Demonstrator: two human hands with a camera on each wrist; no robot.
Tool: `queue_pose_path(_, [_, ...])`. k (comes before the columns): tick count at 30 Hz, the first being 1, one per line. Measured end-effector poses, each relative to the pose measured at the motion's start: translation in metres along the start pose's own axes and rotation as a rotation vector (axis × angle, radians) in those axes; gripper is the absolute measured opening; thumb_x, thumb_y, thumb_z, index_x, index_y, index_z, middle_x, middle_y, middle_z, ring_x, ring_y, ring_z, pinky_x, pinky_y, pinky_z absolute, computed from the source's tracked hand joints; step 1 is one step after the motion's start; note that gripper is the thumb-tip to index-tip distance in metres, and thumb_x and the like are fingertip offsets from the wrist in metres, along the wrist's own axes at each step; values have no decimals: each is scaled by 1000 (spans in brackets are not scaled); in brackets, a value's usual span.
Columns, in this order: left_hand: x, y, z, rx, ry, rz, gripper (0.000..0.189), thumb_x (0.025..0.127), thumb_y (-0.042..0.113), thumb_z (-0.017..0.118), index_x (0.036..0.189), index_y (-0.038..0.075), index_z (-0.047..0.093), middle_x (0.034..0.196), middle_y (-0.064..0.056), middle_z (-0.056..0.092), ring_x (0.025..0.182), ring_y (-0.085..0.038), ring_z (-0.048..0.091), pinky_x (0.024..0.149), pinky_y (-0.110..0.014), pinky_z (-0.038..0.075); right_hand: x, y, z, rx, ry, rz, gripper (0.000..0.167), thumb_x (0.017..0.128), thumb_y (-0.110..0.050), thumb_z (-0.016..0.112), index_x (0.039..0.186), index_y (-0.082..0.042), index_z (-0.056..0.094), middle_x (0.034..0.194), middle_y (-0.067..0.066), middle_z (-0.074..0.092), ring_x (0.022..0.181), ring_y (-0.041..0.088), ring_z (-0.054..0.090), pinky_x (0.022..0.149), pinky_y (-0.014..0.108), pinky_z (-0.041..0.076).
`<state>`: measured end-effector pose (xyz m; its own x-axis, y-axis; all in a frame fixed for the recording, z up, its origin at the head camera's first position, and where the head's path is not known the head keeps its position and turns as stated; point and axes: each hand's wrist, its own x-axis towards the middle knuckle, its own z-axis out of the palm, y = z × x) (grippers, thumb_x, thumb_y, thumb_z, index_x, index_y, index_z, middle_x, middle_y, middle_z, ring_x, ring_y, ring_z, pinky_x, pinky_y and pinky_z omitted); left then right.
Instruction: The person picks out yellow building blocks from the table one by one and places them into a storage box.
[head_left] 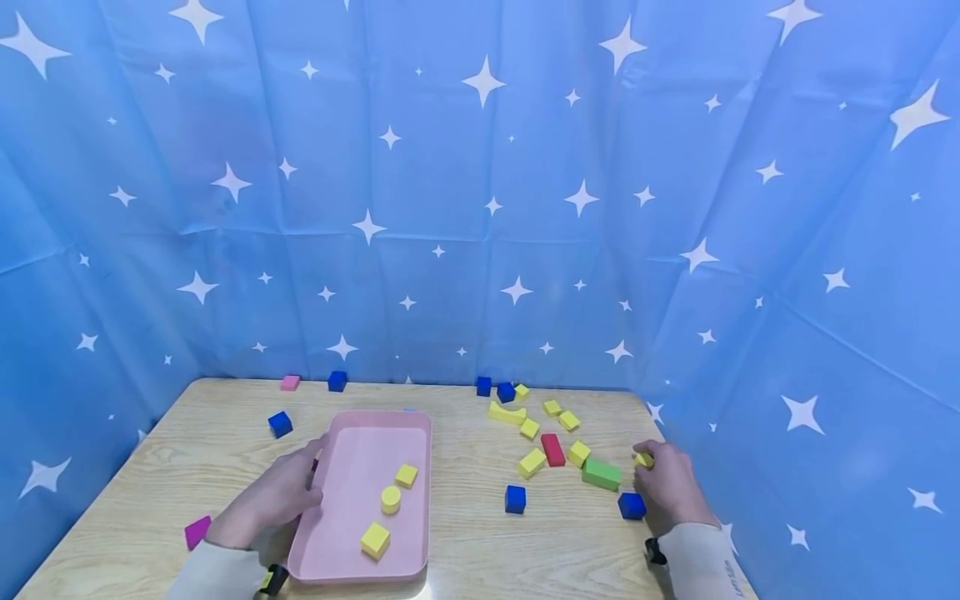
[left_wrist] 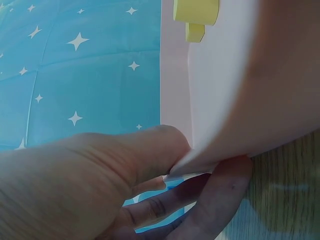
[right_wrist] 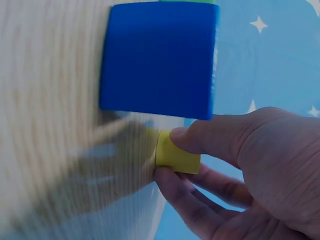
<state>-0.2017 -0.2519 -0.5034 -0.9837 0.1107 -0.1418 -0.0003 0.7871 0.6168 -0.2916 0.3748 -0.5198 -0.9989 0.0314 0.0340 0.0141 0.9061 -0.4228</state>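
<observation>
My left hand [head_left: 281, 492] grips the left rim of a pink tray [head_left: 352, 450], thumb on the inner side and fingers beneath the edge in the left wrist view. Two yellow blocks [head_left: 376, 541] and a yellow cylinder [head_left: 390, 500] lie in the tray. At the right side of the table, my right hand [head_left: 671, 479] pinches a small yellow block [right_wrist: 177, 154] between thumb and fingers, close to the wood. Beside that hand sits a blue cube [head_left: 632, 506], which looms large in the right wrist view. A green block [head_left: 602, 474] lies just left of the hand.
Several yellow blocks [head_left: 532, 462] and a red block [head_left: 552, 450] are scattered right of the tray, with a blue cube [head_left: 515, 499] nearer me. Toward the left are another blue cube [head_left: 281, 424], a pink block [head_left: 290, 382] and a magenta block [head_left: 198, 532]. A starry blue curtain [head_left: 450, 208] borders the table.
</observation>
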Motion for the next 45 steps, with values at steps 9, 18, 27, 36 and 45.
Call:
queue_pose_path(9, [1, 0, -3, 11, 9, 10, 93, 94, -8, 78, 174, -17, 32, 161, -40, 62, 128, -38, 78, 102, -54, 73, 4, -3, 0, 3, 0, -41, 41, 103, 2, 71, 143, 11, 74, 142, 41, 73, 94, 33, 72, 76, 43, 62])
queue_pose_path(18, [1, -1, -2, -4, -1, 5, 94, 94, -8, 79, 175, -16, 32, 162, -39, 62, 126, -35, 78, 103, -53, 73, 4, -10, 0, 50, -39, 10, 47, 109, -1, 67, 155, 9, 68, 118, 34, 75, 73, 24, 62, 60, 35, 52])
queue_pose_path(27, [1, -1, -2, -6, 7, 21, 93, 93, -9, 78, 174, -17, 32, 163, -40, 61, 130, -38, 78, 103, -54, 72, -3, -29, -7, 3, 67, -102, 45, 110, -2, 73, 154, 8, 70, 107, 25, 75, 69, 23, 58, 56, 32, 48])
queue_pose_path(36, [1, -1, -1, -18, -4, 13, 93, 95, -8, 78, 175, -16, 31, 159, -37, 65, 127, -36, 78, 101, -51, 73, -10, -63, -10, -9, 94, -165, 44, 108, -3, 77, 152, 3, 74, 128, 31, 74, 95, 32, 76, 74, 44, 68])
queue_pose_path(45, [1, -1, -2, -36, -5, 8, 92, 95, -7, 77, 174, -16, 31, 150, -33, 72, 118, -29, 77, 93, -44, 74, -19, -97, 5, 31, 99, -238, 44, 106, -1, 80, 150, 2, 76, 132, 29, 75, 107, 39, 83, 88, 48, 75])
